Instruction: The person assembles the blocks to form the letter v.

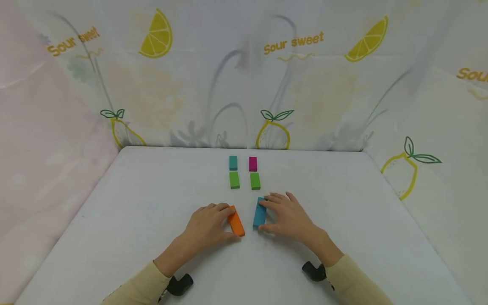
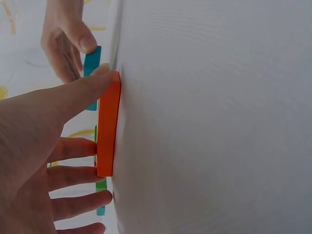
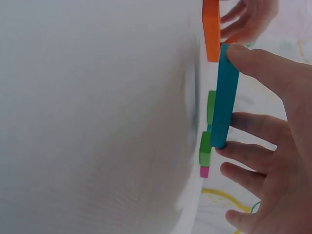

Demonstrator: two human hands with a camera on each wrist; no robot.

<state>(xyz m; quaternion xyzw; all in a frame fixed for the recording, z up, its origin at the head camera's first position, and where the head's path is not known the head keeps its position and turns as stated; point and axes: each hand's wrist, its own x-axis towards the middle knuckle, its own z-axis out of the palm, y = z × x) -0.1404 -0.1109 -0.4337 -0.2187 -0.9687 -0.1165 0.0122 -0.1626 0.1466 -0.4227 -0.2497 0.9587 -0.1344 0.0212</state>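
An orange rectangular block (image 1: 236,222) lies on the white table, slightly slanted. My left hand (image 1: 209,224) holds it by its ends, the thumb at the near end and fingertips at the far end; the block (image 2: 108,126) shows this closely in the left wrist view. To its right is a blue block (image 1: 259,214), tilted the other way, with a gap between the two. My right hand (image 1: 287,217) pinches that one lengthwise, thumb (image 3: 243,53) at one end and a finger at the other. The remaining fingers of both hands are spread.
Beyond the hands, two green blocks (image 1: 234,180) (image 1: 255,181) lie side by side. Farther back are a teal block (image 1: 233,163) and a magenta block (image 1: 253,164). Printed cloth with lemons (image 1: 273,135) hangs behind the white table (image 1: 160,182) and at its sides.
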